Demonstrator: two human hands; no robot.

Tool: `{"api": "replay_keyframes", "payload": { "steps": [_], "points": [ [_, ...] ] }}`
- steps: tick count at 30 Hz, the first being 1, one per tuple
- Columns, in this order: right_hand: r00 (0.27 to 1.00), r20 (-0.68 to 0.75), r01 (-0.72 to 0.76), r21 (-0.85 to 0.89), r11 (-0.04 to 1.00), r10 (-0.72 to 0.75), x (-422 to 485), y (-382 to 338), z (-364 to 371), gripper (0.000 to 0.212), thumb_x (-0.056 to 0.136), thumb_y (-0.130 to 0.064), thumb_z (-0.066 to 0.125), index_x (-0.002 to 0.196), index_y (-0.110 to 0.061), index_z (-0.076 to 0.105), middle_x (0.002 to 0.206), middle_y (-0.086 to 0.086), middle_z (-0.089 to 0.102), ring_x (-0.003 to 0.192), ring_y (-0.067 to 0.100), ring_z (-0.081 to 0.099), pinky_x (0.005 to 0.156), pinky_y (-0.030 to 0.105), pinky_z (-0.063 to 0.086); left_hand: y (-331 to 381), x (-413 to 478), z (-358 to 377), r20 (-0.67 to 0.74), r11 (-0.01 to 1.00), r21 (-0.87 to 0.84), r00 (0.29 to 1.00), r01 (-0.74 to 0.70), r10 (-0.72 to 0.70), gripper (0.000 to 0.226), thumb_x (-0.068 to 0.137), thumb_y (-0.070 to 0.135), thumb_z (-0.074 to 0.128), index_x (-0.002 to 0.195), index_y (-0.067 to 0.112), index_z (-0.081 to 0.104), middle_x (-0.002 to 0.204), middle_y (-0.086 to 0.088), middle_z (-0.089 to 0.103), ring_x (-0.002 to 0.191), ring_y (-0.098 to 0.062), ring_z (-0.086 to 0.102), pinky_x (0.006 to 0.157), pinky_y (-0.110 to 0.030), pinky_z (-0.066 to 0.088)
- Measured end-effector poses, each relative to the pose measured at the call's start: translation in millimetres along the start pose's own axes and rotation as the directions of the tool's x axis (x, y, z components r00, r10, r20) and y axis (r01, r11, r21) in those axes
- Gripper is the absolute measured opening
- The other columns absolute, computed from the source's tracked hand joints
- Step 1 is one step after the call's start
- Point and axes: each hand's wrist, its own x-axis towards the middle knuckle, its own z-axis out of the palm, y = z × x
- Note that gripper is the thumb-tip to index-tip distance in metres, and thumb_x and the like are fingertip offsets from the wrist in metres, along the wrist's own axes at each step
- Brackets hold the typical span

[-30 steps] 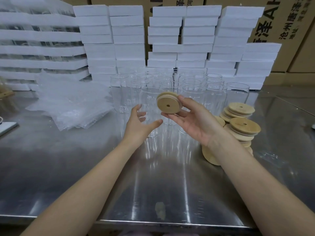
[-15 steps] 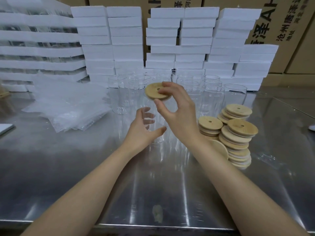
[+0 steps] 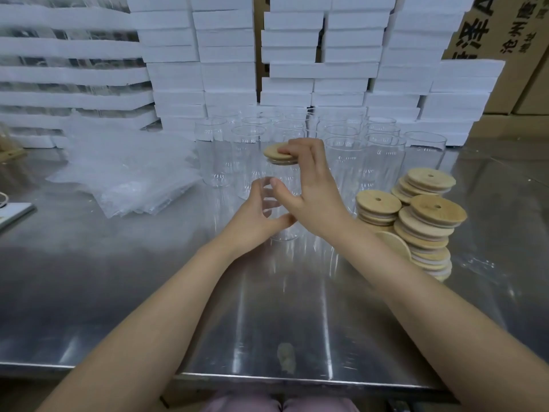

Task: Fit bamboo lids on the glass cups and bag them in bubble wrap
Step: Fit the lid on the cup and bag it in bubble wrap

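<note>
Left side: we see the left hand (image 3: 255, 218) wrapped round the lower half of one glass cup (image 3: 283, 175), thumb on the near side, fingers showing through the glass on the far side
Right side: the right hand (image 3: 312, 188) reaches over that cup from the right, its bent fingertips hooked over the top of the lid and holding it down; the thumb is spread wide and lies lower, against the glass
Top: the round bamboo lid (image 3: 274, 154) lies on the mouth of the held cup; we cannot tell whether it is fully seated
Stance: the cup is upright, with its base on the metal table (image 3: 148, 278) as far as we can see
Behind: a cluster of other cups (image 3: 344, 156) stands just beyond it, open-topped
Right of the hands: leaning stacks of spare lids (image 3: 424, 227), near the right forearm
Left of the hands: a loose heap of bubble wrap bags (image 3: 127, 179), well apart from the held cup
Back: white foam boxes (image 3: 320, 69) stacked behind the cups
</note>
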Motion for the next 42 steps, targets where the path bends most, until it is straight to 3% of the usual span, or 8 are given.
{"api": "replay_keyframes", "payload": {
  "steps": [7,10,12,15,21,32,36,42],
  "points": [
    [0.997,-0.012,-0.072,0.054,0.996,0.073,-6,7,13,0.057,0.080,-0.005,0.071,0.131,-0.001,0.046,0.138,0.015,0.035,0.128,-0.007,0.033,0.098,0.014,0.036,1,0,-23,0.181,0.993,0.115,0.984,-0.013,-0.008,0.082,0.080,0.011,0.061,0.149,0.026,0.019,0.137,0.008,0.046,0.122,0.001,0.049,0.097,-0.010,0.039],
    [0.987,0.107,-0.123,0.051,0.991,0.117,-19,13,17,0.082,0.084,-0.016,0.069,0.148,-0.018,0.018,0.159,0.013,0.003,0.147,0.022,0.018,0.096,0.004,0.034,6,4,-52,-0.209,0.970,0.218,0.966,-0.107,0.154,0.042,0.080,0.001,0.043,0.099,0.028,0.068,0.095,0.008,0.071,0.086,0.002,0.067,0.078,-0.028,0.054],
    [0.971,0.196,-0.149,0.061,0.987,0.134,-31,17,19,0.093,0.085,-0.018,0.071,0.148,-0.030,0.003,0.160,0.010,-0.011,0.148,0.026,0.018,0.096,0.001,0.030,8,6,-76,-0.634,0.954,0.296,0.739,-0.041,0.228,0.035,0.073,0.009,0.038,0.073,0.029,0.066,0.079,0.007,0.070,0.077,-0.011,0.067,0.065,-0.026,0.047],
    [0.954,0.234,-0.211,0.081,0.974,0.187,-37,18,19,0.111,0.083,-0.022,0.074,0.140,-0.048,-0.018,0.159,-0.003,-0.006,0.139,0.014,0.030,0.101,0.021,0.036,-14,5,-115,-0.855,0.873,0.410,0.443,0.263,0.269,0.041,0.077,0.008,0.040,0.108,0.018,0.066,0.119,0.002,0.065,0.117,-0.019,0.054,0.085,-0.031,0.039],
    [0.945,0.224,-0.263,0.090,0.961,0.238,-35,17,20,0.119,0.081,-0.028,0.075,0.129,-0.067,-0.027,0.158,-0.007,0.008,0.127,-0.003,0.032,0.097,0.028,0.038,-53,9,-125,-0.788,0.696,0.476,0.613,0.538,0.065,0.051,0.102,0.020,0.035,0.150,0.003,0.026,0.150,-0.018,0.034,0.133,-0.037,0.033,0.103,-0.050,0.030],
    [0.936,0.245,-0.289,0.120,0.950,0.254,-35,18,17,0.117,0.082,-0.030,0.075,0.129,-0.069,-0.025,0.155,-0.009,0.012,0.129,0.002,0.036,0.101,0.035,0.041,-31,12,-130,-0.831,0.861,0.037,0.494,0.507,-0.255,0.070,0.076,0.058,0.029,0.093,-0.001,0.064,0.113,-0.024,0.060,0.102,-0.039,0.055,0.091,-0.045,0.043],
    [0.932,0.260,-0.290,0.112,0.950,0.254,-35,17,15,0.117,0.083,-0.029,0.075,0.128,-0.069,-0.026,0.156,-0.012,0.010,0.126,-0.006,0.033,0.099,0.027,0.037,-32,14,-142,-0.770,0.890,-0.395,0.445,0.228,-0.457,0.054,0.086,0.067,0.044,0.085,0.016,0.062,0.079,0.002,0.064,0.065,-0.017,0.056,0.064,-0.027,0.043],
    [0.924,0.283,-0.295,0.096,0.951,0.258,-34,14,12,0.116,0.084,-0.029,0.075,0.127,-0.066,-0.026,0.156,-0.009,0.009,0.128,-0.003,0.033,0.103,0.030,0.038,-19,8,-141,-0.746,0.812,-0.572,0.484,-0.114,-0.457,0.013,0.087,0.014,0.054,0.075,0.017,0.057,0.063,0.007,0.044,0.048,-0.006,0.036,0.044,-0.018,0.023]
  ]
}}
